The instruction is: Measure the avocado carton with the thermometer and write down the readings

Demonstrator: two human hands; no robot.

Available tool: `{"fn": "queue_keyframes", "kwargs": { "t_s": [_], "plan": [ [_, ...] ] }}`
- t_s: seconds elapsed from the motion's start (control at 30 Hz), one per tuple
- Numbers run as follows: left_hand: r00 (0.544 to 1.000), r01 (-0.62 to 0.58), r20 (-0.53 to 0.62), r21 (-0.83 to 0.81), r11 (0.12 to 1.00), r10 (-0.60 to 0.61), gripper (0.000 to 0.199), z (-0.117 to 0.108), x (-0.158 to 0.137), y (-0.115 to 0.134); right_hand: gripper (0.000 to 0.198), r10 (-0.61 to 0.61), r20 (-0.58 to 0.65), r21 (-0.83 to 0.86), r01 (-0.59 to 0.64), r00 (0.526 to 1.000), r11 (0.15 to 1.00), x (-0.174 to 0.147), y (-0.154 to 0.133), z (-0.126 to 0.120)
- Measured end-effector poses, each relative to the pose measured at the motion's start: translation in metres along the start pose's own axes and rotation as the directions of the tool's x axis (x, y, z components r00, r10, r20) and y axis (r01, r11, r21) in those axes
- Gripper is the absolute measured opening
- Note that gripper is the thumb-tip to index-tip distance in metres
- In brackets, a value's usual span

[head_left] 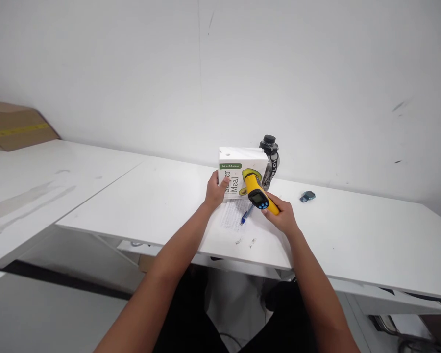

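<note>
Infrared thermometer (257, 195), yellow with a small lit screen facing the wearer, sat gripped in the right hand (283, 215), whose fingers were wrapped tight around its handle. Its long axis ran from about four o'clock at the handle up to ten o'clock at the nose, which pointed at the front of a white meal box (241, 171) standing upright just beyond it. The left hand (215, 191) was at the box's nine o'clock edge, its fingers closed against that side with the thumb on the printed front, steadying it. Of the two hands, the left touched the box; the right was just short of it.

From the head view (the only one), a printed sheet (232, 214) lay flat under the hands with a blue pen (247, 214) on it. A black-capped bottle (270, 159) stood behind the box at one o'clock, and a small dark object (307, 196) lay well apart at three o'clock. Everything rested on a white table (353, 235) against a plain white wall (242, 63); folded cardboard (14, 125) leaned at far ten o'clock.
</note>
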State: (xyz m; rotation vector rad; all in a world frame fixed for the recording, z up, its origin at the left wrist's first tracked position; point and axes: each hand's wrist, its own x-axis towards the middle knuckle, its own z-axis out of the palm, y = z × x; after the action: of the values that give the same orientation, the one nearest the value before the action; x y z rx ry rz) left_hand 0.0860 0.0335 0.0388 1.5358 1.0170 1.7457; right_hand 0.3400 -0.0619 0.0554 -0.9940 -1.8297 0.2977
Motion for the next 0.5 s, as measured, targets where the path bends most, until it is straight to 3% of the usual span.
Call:
{"fn": "queue_keyframes", "kwargs": {
  "t_s": [0.27, 0.5],
  "plan": [
    [0.999, -0.025, -0.031, 0.017, 1.000, 0.025, 0.073, 0.001, -0.002, -0.002, 0.055, 0.022, -0.018, 0.007, -0.022, 1.000, 1.000, -0.003, -0.002, 0.013],
    [0.955, 0.046, -0.296, 0.085, 0.995, -0.019, 0.066, -0.002, 0.006, -0.010, 0.063, 0.156, -0.252, 0.029, -0.154, 0.955, 0.988, -0.006, 0.002, 0.031]
  ]
}}
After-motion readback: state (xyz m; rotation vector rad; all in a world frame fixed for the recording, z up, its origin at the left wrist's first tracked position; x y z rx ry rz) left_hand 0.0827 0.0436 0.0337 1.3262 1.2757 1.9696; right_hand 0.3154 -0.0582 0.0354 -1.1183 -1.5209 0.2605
